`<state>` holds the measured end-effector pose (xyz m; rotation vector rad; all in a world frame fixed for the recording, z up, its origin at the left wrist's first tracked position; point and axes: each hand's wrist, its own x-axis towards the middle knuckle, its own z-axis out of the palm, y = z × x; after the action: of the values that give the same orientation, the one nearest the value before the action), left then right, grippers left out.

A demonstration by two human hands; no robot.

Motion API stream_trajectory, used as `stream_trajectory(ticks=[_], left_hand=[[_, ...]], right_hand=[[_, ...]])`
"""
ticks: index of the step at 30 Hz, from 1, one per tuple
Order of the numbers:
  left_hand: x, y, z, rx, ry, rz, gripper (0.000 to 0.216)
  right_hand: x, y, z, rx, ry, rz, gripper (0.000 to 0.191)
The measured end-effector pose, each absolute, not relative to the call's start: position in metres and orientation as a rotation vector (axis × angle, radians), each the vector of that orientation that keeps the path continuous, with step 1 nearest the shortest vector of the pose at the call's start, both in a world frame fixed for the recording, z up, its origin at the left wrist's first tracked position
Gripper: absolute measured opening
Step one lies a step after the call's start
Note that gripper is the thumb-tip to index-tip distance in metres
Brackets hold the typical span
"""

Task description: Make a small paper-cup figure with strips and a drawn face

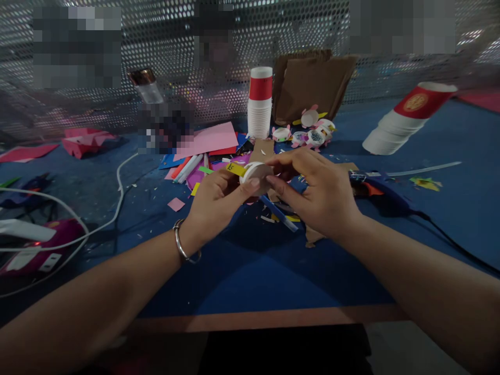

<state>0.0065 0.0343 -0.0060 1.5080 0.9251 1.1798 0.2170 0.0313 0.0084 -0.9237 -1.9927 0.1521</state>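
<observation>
Both my hands hold a small white paper cup (255,174) above the blue table (250,271). My left hand (219,200), with a metal bracelet at the wrist, pinches the cup from the left, thumb on its rim. A yellow paper strip (235,169) sticks out from the cup beside that hand. My right hand (316,192) closes on the cup from the right, fingers curled round it. Below the hands lie a blue-and-white pen (279,213) and paper scraps.
A blue glue gun (380,187) with its cord lies right of my hands. Stacks of red-and-white cups stand upright (260,101) and lie tipped (406,117) further back. Decorated cup pieces (308,133), brown cardboard (312,83), pink paper (213,138), markers and white cables (117,192) surround the area.
</observation>
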Motion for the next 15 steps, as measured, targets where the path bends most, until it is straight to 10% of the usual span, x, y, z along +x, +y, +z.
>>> stream_trajectory(ticks=[15], left_hand=[[0.008, 0.038, 0.009, 1.184, 0.660, 0.996, 0.042]], right_hand=[[0.221, 0.029, 0.013, -0.972, -1.915, 0.224, 0.017]])
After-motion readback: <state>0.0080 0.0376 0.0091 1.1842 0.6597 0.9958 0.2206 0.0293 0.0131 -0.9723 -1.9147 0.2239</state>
